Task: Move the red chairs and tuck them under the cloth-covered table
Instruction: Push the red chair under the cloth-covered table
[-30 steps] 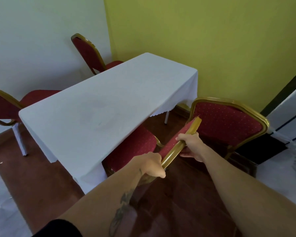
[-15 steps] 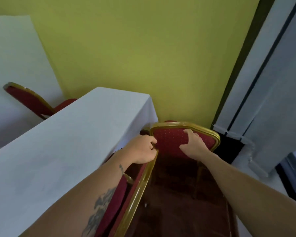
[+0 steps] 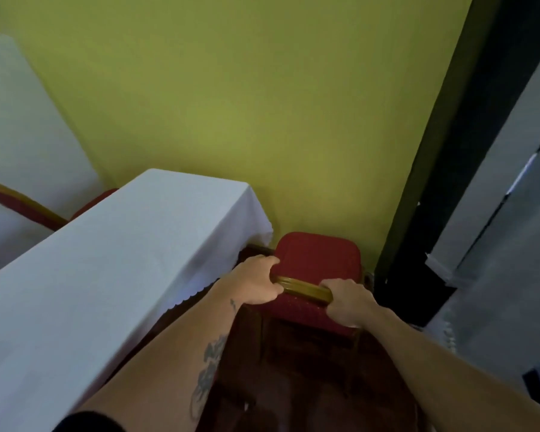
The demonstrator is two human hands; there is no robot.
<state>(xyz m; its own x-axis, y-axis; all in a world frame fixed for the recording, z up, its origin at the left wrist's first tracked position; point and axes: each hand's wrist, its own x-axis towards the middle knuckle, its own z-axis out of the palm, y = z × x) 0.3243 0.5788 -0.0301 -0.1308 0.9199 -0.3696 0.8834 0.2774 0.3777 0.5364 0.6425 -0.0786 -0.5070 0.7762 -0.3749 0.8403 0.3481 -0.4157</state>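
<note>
Presently, both hands are wrapped around the gold top rail of a red chair (image 3: 317, 260) in the lower centre of the frame. The left hand (image 3: 256, 280) grips the rail's left end with fingers curled over the top, and the right hand (image 3: 348, 302) grips the right end, knuckles toward the camera. Between them a short stretch of the gold rail (image 3: 303, 286) is exposed.

Handling, as a judgement: the chair appears to be a rigid metal-framed banquet type with a padded seat and back. It is likely moderately heavy, stiff, and not fragile. The rail looks smooth, so a full wrap is sounder than a fingertip hold. The top rail, taken at both ends as now, gives good control of direction.

Position: the chair stands directly ahead of the hands, its seat pointing away toward the yellow-green wall (image 3: 262, 104). It sits just to the right of the far corner of the table (image 3: 122, 260), beside the hanging white cloth and not under it. A dark door frame (image 3: 443, 169) stands close on its right.

A second red chair (image 3: 28, 207) shows partly at the left edge, beyond the table.
</note>
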